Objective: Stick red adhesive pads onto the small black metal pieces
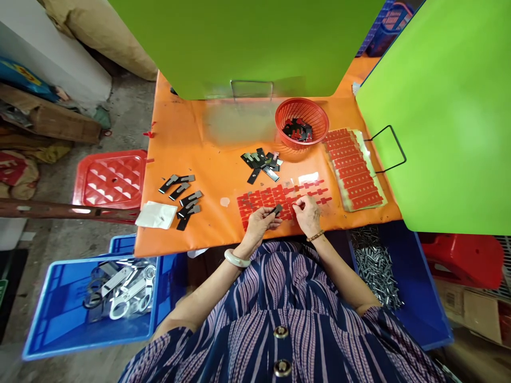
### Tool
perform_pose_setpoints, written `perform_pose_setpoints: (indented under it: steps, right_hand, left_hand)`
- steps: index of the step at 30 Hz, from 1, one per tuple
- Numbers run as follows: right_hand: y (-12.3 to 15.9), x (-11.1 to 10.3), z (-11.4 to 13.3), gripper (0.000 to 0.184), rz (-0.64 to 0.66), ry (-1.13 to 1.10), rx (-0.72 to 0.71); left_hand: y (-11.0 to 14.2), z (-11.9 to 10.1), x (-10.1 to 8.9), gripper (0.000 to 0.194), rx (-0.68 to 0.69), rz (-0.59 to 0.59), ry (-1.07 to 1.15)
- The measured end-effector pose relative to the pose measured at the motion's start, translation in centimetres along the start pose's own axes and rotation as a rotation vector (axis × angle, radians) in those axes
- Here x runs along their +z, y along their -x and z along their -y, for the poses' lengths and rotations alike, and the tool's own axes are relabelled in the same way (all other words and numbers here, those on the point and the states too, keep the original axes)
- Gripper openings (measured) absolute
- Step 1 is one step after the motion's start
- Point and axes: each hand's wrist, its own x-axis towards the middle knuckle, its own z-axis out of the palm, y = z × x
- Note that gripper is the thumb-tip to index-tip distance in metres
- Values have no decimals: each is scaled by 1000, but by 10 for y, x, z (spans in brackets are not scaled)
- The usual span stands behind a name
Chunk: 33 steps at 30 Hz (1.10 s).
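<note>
My left hand point(259, 222) pinches a small flat black piece point(276, 210) with a grey end between thumb and fingers. Just to its right, my right hand point(308, 217) has thumb and forefinger pressed together over a sheet of red cut-out pieces point(261, 199); whatever is between those fingertips is too small to make out. The sheet lies flat beneath both hands, its right part thinned to separate rows. Beyond it sits a loose pile of black and metal flat pieces point(261, 165). A red plastic basket point(322, 118) behind holds black pieces with red marks.
Several black pieces point(187, 201) and a white paper point(156, 214) lie at the orange table's left. A stack of red sheets point(355, 170) is at the right, beside a green panel point(447, 117). Blue bins point(59, 308) with metal parts flank the table below.
</note>
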Motion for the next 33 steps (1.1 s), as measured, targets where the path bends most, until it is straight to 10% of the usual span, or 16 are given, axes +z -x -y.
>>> perform_pose_setpoints:
  steps: [20, 33]
  right_hand:
    - [2, -17, 7, 25, 92, -626, 249]
    - [14, -45, 77, 10, 155, -483, -127]
  left_hand:
    - [-1, -1, 2, 15, -10, -33, 7]
    - [42, -45, 5, 28, -12, 128, 121]
